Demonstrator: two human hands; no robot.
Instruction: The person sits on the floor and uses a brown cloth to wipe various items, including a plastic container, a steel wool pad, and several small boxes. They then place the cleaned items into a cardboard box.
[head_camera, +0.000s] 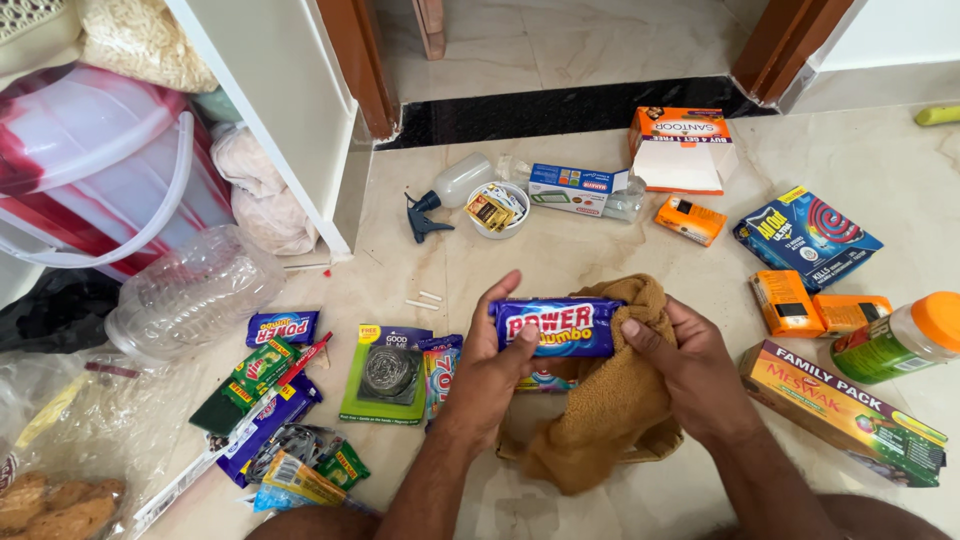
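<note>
Left, a bucket, a clear bottle and small packets crowd the floor. In the middle, the left hand and right hand each have their grip clamped on a purple bar, over a tan cloth. Right, boxes and a jar; bare floor lies beyond.

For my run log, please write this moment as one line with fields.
left hand: holds purple wrapped bar | right hand: holds bar end and mustard cloth | near: steel scrubber pack, long box | surface: floor
</note>
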